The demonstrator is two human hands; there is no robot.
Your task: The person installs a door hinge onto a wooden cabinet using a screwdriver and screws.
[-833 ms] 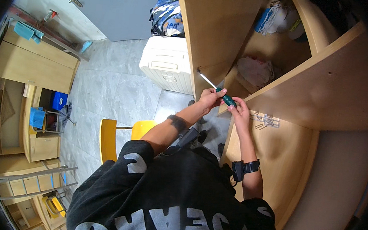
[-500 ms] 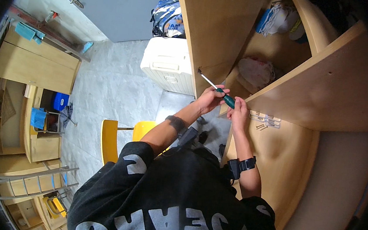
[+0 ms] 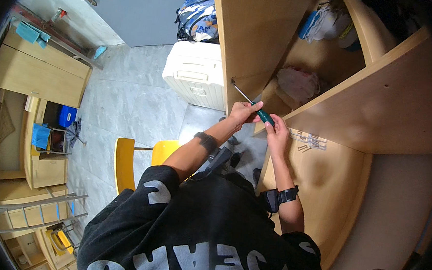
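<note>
A screwdriver point(image 3: 265, 117) with a dark green handle and a thin metal shaft slants up and left. Its tip meets a small dark spot point(image 3: 233, 81) near the lower edge of an upright wooden cabinet panel point(image 3: 253, 30). My left hand point(image 3: 243, 113) is closed around the front of the handle, close to the shaft. At the rear of the same handle, the fingers of my right hand point(image 3: 277, 135) are closed on its end. What the tip presses on is too small to make out.
Several screws point(image 3: 305, 148) and a small clear pack point(image 3: 314, 139) lie on the wooden surface point(image 3: 325, 180) to the right. White clothes-like items sit inside the cabinet. Beyond the panel stand a white case point(image 3: 193, 74) and a patterned bag point(image 3: 198, 17); a yellow chair point(image 3: 125, 163) is left.
Both hands remain on the screwdriver, its tip at the same spot. My right fingers have shifted slightly around the handle's end, and the whole view has moved a little.
</note>
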